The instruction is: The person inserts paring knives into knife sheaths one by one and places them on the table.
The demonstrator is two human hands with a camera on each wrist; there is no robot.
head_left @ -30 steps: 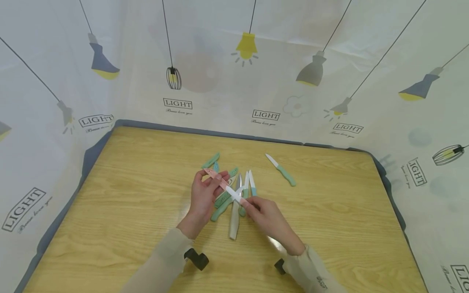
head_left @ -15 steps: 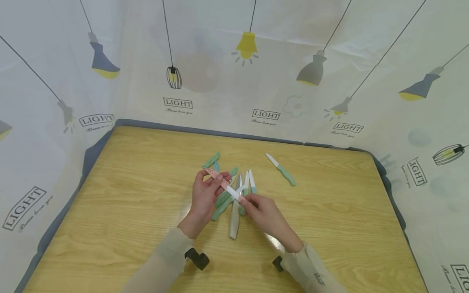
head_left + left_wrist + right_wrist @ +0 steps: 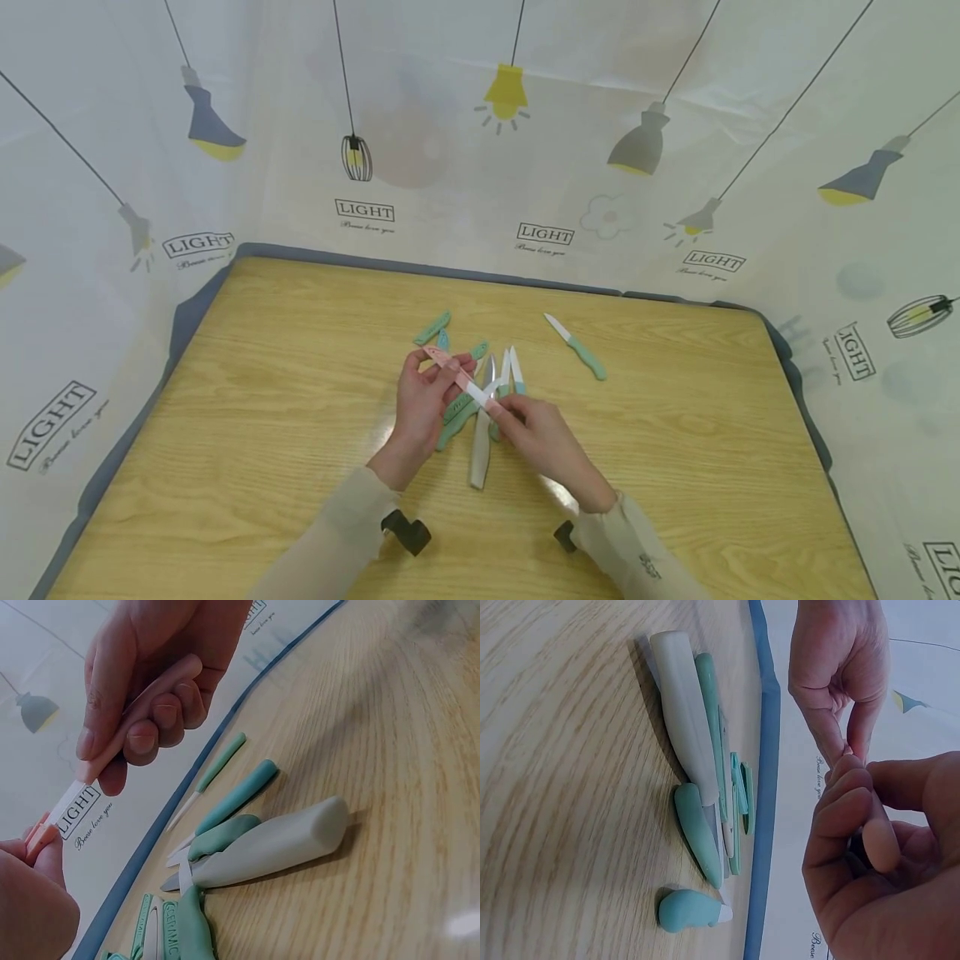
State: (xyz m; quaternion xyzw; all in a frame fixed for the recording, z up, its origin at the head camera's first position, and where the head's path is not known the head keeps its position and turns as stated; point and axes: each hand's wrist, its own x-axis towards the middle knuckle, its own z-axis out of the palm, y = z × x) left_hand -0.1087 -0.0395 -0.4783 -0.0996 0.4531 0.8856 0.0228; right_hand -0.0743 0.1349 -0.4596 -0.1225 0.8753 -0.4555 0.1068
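My left hand (image 3: 420,408) pinches a pink knife sheath (image 3: 437,356) between thumb and fingers. In my right hand (image 3: 551,440) is a paring knife with a pink handle (image 3: 142,712), the fingers curled round it. Its white blade (image 3: 474,391) points into the sheath's mouth, and a stretch of blade shows between the two hands. Both are held up over a loose pile of knives and sheaths. Under them lie a knife with a thick grey-white handle (image 3: 480,454), green-handled knives (image 3: 196,926) and a teal-handled knife (image 3: 238,795).
Green sheaths (image 3: 432,327) and a blue one (image 3: 443,339) lie beyond my left hand. Apart from the pile, a green-handled knife (image 3: 585,357) rests farther back on the right. A printed cloth (image 3: 450,167) rises behind the wooden table (image 3: 675,467).
My hands have drawn slightly closer together, and a little less of the white blade shows between them. The knives and sheaths on the table stay where they were.
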